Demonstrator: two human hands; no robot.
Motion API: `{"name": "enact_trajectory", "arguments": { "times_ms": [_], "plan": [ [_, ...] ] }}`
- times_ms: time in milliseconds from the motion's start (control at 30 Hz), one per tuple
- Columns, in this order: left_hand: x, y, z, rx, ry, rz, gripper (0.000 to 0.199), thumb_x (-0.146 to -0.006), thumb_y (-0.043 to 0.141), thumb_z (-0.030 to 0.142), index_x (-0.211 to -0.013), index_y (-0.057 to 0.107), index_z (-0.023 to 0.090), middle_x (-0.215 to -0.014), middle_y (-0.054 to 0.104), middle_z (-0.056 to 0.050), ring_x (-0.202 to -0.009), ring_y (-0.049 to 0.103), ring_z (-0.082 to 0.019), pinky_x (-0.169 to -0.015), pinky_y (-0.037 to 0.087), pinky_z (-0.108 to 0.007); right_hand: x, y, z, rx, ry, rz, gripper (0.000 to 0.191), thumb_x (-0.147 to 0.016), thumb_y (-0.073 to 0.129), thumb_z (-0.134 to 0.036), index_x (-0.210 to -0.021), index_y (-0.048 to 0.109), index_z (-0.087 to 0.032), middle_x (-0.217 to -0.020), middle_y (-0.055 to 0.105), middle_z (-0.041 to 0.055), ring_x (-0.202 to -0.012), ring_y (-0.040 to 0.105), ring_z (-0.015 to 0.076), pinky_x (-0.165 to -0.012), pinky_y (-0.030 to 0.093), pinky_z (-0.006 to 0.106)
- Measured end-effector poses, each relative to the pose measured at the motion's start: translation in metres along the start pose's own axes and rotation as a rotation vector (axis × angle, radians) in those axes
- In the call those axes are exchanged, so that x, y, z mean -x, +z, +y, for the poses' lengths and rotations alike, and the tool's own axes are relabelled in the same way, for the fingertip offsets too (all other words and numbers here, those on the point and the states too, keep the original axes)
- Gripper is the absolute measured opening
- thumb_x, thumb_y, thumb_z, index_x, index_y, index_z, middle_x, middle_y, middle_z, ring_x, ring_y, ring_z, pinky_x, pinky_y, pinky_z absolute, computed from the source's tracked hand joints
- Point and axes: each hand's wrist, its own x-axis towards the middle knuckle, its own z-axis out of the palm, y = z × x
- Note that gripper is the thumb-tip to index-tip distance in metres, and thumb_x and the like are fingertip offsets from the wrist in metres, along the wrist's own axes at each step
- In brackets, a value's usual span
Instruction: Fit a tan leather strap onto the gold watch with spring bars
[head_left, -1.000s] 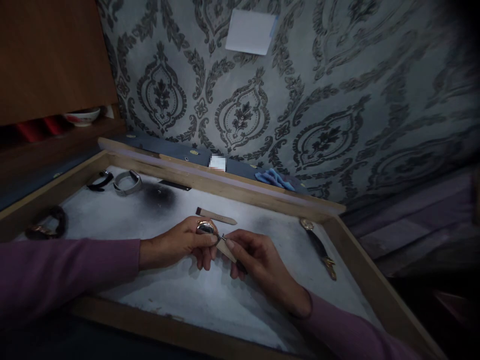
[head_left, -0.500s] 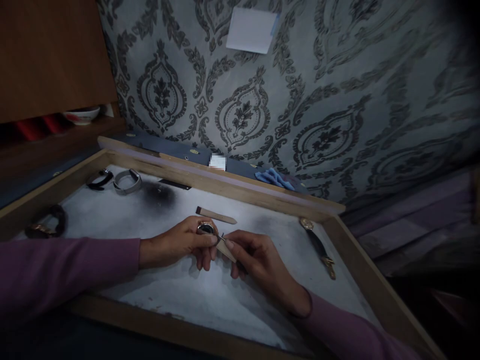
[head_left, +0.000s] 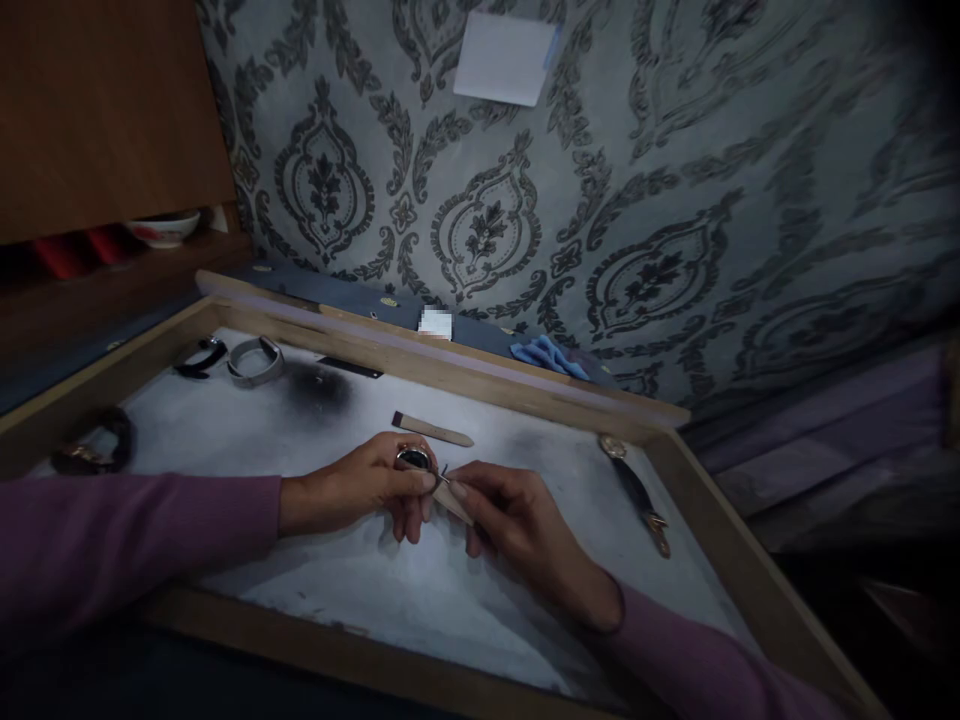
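Over the wooden tray [head_left: 465, 383]: your two hands are close together, with your fingertips just beside each other.
Left hand [head_left: 356, 490]: your thumb and fingers are pinched around the round watch [head_left: 412, 458]. Its shiny rim and dark middle show at the top of your hand. Some fingers curl down below it.
Right hand [head_left: 525, 510]: your thumb and fingers are closed on a pale strap [head_left: 453, 503]. It slants down from near the round watch toward your palm. You can't tell if the two are joined.
Thin stick [head_left: 445, 473]: it pokes up between your hands, by your right fingertips. It is too small to say what it is.
Loose strap [head_left: 435, 430]: it lies flat on the white floor, just behind your hands. It is tan, with one dark end and one pointed end.
Left side: a black watch [head_left: 201, 372] and a grey watch [head_left: 255, 380] lie next to each other near the back corner. A dark watch [head_left: 86, 460] lies nearer to you, by your left sleeve [head_left: 150, 520].
Right side: a gold watch [head_left: 611, 447] with a black band lies well apart from your right hand.
Back edge: a flat black strip [head_left: 350, 368] lies just inside. A blue cloth [head_left: 547, 354] sits just behind it, outside.
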Motion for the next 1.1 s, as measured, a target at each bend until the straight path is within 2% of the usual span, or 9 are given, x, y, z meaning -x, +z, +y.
{"name": "enact_trajectory", "arguments": {
  "times_ms": [367,700,1100],
  "plan": [
    [-0.0008,-0.0009,-0.0009,0.008,0.008,-0.016,0.021,-0.083,0.063,0.033,-0.080,0.049,0.018,-0.061,0.062,0.002,-0.045,0.059,-0.011,-0.040,0.042,-0.019,0.0008,0.0005,-0.0028,-0.011,0.024,-0.007,0.035,-0.087,0.059,-0.045,-0.077,0.070,-0.014,-0.055,0.058,-0.0008,-0.040,0.049,0.0073,-0.036,0.036,0.018],
    [-0.0001,-0.0001,-0.0012,-0.022,0.020,0.002,0.021,-0.084,0.061,0.032,-0.084,0.045,0.019,-0.060,0.061,0.003,-0.044,0.059,-0.011,-0.041,0.043,-0.019,-0.0008,-0.0007,-0.0030,-0.029,0.055,-0.022,0.034,-0.086,0.059,-0.046,-0.076,0.066,-0.014,-0.061,0.061,0.0005,-0.039,0.049,0.0065,-0.034,0.032,0.017],
    [-0.0017,0.0000,-0.0003,0.020,-0.001,0.019,0.028,-0.081,0.065,0.039,-0.083,0.046,0.018,-0.062,0.061,0.002,-0.044,0.059,-0.011,-0.040,0.041,-0.019,0.0024,0.0022,0.0016,0.115,-0.034,0.046,0.038,-0.091,0.052,-0.045,-0.079,0.067,-0.013,-0.065,0.063,0.0025,-0.044,0.054,0.0087,-0.044,0.041,0.020]
  ]
}}
